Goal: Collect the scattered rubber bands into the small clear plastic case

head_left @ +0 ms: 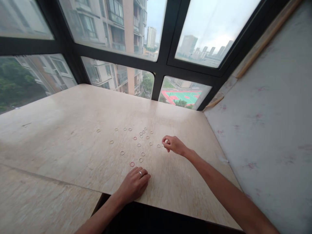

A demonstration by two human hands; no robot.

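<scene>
Many thin small rings lie scattered on the marble-patterned ledge. Most are dull grey or tan, like the ring (122, 153) left of centre. A red ring (132, 164) sits just beyond my left hand (135, 182), and a smaller red ring (135, 138) is farther back. My left hand rests at the ledge's front edge, fingers curled under, a silver finger ring (140, 174) on it; its underside is hidden. Thumb and forefinger of my right hand (173, 145) are pinched together just right of a pale ring (159, 146); what they grip is too small to make out.
The ledge (73, 107) runs back to dark-framed windows (156, 65). A patterned wall (263, 130) bounds its right side. At the lower left a seam (48, 178) crosses the surface, and a dark gap (146, 217) lies below the front edge.
</scene>
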